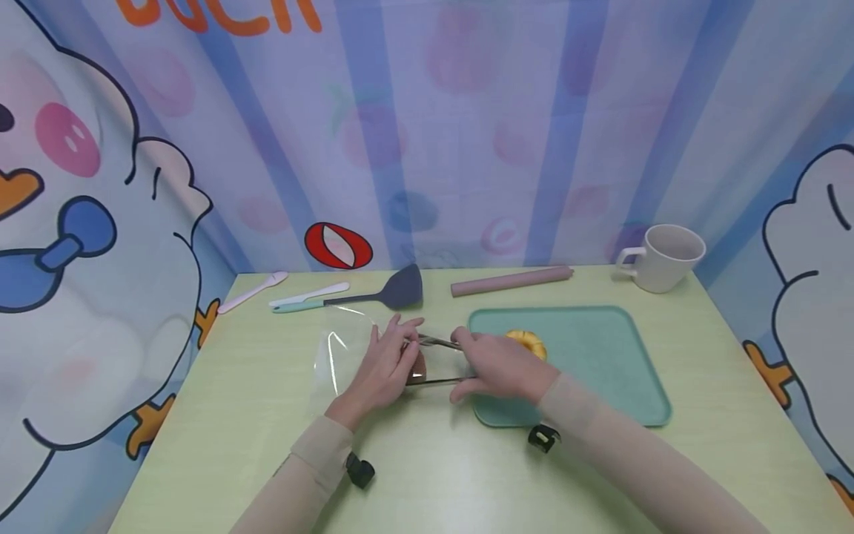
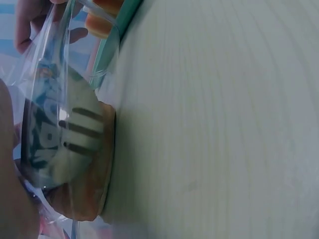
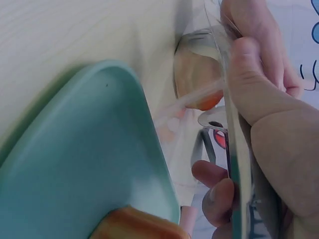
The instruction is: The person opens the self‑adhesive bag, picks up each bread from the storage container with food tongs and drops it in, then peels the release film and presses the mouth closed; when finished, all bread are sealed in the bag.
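My right hand [image 1: 503, 365] grips a pair of metal tongs [image 1: 437, 382], thumb on one arm and fingers on the other. The slotted head of the tongs [image 2: 82, 134] is inside a clear plastic bag [image 1: 340, 356], over a brown piece of bread [image 2: 79, 199]. That bread [image 3: 197, 74] also shows through the film in the right wrist view. My left hand [image 1: 383, 363] holds the bag near its mouth, around the tongs; the hand hides part of the bread in the head view. Just behind the right hand, a golden ring-shaped bread [image 1: 530, 343] lies on a green tray [image 1: 600, 363].
Along the back edge lie a pink spoon [image 1: 253, 291], a white knife-like utensil [image 1: 313, 294], a spatula [image 1: 400, 289] with a dark blade and a pinkish rod [image 1: 510, 282]. A white mug [image 1: 663, 258] stands in the back right corner, before a printed curtain.
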`<move>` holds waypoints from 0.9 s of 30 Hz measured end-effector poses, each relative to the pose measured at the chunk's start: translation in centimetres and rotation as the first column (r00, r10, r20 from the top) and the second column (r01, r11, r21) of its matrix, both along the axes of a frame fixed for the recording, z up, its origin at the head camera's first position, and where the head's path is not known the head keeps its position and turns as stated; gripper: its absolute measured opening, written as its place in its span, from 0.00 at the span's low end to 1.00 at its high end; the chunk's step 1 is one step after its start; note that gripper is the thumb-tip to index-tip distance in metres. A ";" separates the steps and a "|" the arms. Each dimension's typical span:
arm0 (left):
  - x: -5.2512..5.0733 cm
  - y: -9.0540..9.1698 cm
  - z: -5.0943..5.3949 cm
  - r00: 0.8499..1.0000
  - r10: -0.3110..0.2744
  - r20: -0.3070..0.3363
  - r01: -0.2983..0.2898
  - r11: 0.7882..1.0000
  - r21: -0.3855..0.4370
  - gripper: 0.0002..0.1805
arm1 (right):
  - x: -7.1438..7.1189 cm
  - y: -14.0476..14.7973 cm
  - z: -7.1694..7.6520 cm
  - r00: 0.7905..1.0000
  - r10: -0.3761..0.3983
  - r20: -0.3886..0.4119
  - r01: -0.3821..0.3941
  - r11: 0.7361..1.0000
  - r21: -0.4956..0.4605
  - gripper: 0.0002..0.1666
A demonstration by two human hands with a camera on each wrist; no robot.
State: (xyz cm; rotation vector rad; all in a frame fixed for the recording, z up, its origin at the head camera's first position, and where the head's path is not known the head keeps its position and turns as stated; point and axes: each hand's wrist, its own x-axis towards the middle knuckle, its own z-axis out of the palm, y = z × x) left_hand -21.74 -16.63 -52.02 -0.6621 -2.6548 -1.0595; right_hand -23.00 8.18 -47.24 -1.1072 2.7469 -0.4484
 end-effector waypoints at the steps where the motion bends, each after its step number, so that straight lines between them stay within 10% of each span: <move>1: 0.0 0.0 0.0 1.000 0.002 0.001 -0.002 1.000 0.006 0.08 | 0.0 0.2 0.1 1.000 -0.004 0.007 0.004 1.000 0.005 0.51; 27: -0.1 -1.2 -0.6 0.996 0.013 0.093 -0.021 0.996 0.089 0.08 | 1.4 10.0 1.9 0.987 -0.158 0.001 0.158 0.986 -0.055 0.43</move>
